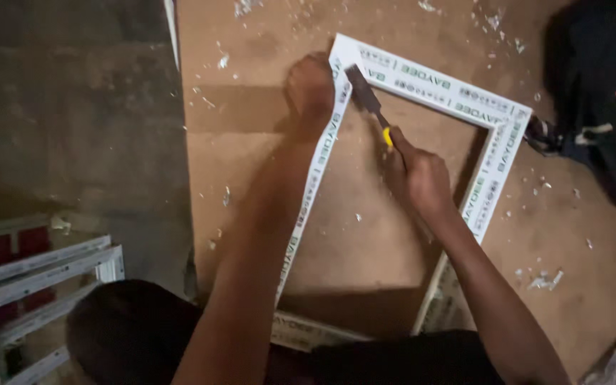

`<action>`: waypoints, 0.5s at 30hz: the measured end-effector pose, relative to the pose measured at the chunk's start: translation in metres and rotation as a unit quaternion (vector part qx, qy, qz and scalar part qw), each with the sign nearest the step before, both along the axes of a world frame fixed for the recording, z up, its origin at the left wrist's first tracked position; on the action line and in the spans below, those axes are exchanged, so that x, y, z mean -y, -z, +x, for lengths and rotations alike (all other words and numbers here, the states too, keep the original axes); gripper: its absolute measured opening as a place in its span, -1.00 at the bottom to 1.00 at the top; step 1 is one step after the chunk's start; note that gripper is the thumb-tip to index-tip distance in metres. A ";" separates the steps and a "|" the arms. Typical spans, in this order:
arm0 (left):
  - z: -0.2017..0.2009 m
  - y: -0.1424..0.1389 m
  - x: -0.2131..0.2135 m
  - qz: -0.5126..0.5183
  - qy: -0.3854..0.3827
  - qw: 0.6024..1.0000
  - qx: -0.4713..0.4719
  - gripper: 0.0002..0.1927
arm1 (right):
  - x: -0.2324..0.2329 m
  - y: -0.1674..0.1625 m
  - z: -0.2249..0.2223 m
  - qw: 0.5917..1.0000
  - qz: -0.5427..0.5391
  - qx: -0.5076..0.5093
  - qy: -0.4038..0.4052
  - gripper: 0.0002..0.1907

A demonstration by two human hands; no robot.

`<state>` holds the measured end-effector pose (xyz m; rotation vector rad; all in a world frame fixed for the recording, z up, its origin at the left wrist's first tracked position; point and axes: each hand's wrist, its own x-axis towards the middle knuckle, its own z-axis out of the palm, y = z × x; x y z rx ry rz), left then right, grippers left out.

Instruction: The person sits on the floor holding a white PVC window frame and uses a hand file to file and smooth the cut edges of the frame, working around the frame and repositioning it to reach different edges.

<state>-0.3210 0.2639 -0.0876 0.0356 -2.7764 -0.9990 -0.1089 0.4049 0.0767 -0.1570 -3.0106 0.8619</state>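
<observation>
From the head camera, you look down on a white window frame (422,89) lying flat on a brown board (251,128). Green lettering runs along its protective film. Your left hand (309,89) sits at the frame's far left corner, fingers curled together and pressing on the outer edge of the left bar. Your right hand (416,177) is inside the frame opening, fingers clamped around the handle of a chisel (366,98), of which a yellow part shows just above your fist. The chisel's flat dark blade lies tilted against the inner side of that same far left corner, just beside your left hand. White shavings (545,279) lie scattered over the board. To the left, down on the grey floor (73,107), more white frames (44,285) are stacked. A dark bag (607,93) sits at the right edge.
</observation>
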 end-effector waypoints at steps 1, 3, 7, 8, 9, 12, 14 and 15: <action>0.001 0.002 0.000 -0.005 -0.001 1.000 -0.003 -0.83 | -0.001 0.002 0.000 1.000 0.024 -0.003 0.000 -0.59; 0.006 0.003 0.001 -0.066 0.017 0.995 -0.067 -0.86 | -0.001 0.005 0.005 1.000 -0.025 -0.008 -0.001 -0.58; 0.008 -0.001 0.002 -0.142 0.043 0.979 -0.144 -0.86 | 0.001 0.010 -0.003 0.997 -0.033 -0.066 -0.015 -0.56; 0.009 -0.004 0.002 -0.125 0.048 0.985 -0.107 -0.84 | 0.002 0.011 -0.007 0.998 -0.023 -0.054 -0.011 -0.59; 0.009 -0.006 0.002 -0.119 0.043 0.983 -0.136 -0.86 | 0.001 0.012 -0.012 0.999 -0.013 -0.037 -0.005 -0.61; 0.009 -0.012 0.004 -0.083 0.022 0.986 -0.144 -0.89 | 0.001 0.013 -0.015 0.999 -0.028 -0.027 -0.005 -0.59; 0.010 -0.013 0.006 0.004 0.007 1.000 0.001 -0.83 | 0.000 0.015 -0.015 0.999 -0.018 -0.032 -0.012 -0.54; 0.012 -0.012 0.006 -0.012 0.031 0.996 -0.082 -0.87 | -0.001 0.015 -0.013 1.000 -0.001 -0.021 -0.014 -0.53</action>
